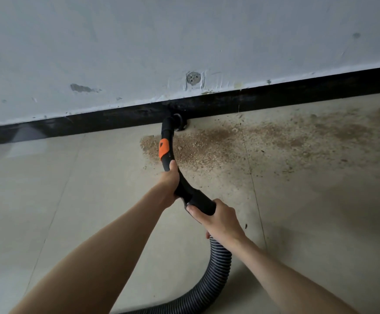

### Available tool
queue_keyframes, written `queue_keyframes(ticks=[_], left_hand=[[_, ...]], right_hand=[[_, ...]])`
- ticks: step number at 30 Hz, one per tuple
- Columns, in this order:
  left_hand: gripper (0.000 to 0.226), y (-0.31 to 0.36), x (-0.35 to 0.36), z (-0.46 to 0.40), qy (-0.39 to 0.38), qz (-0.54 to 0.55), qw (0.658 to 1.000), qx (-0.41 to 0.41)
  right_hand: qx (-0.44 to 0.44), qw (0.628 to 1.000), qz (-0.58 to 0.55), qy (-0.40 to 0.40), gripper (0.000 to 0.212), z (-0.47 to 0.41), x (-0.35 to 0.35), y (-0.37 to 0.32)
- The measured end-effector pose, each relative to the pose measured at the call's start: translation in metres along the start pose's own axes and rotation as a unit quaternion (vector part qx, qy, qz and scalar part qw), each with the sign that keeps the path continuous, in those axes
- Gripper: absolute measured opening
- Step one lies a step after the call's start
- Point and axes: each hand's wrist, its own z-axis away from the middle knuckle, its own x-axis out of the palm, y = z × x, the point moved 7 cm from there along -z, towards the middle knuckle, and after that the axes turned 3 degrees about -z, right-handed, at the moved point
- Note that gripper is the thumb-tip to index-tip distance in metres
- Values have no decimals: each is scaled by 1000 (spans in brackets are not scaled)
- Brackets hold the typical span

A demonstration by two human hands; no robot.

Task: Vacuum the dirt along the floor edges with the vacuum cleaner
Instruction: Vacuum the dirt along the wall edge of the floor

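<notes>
The ribbed hose curls up from the floor into the right hand, whose fingers wrap its black cuff. Ahead, the left hand grips the curved wand. The wand runs away from the person, nozzle at the skirting, left end of the dirt.

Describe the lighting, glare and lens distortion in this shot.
Head view: dim, flat light; a pale glare patch on the floor tiles at left; the wide lens bows the black skirting; the dirt and the nozzle stay fairly sharp.
</notes>
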Motion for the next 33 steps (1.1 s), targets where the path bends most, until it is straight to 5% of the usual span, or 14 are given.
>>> queue_keyframes(ticks=[24,29,33], left_hand=[[37,26,67,16,-243,-23,968,53],[43,28,26,8,-229,29,972,35],[37,23,-37,-6,-145,40,987,56]], right_hand=[[15,984,-52,168,37,27,-15,7],[-16,990,-7,138,42,34,6,-10],[-20,998,2,67,54,37,38,-30]])
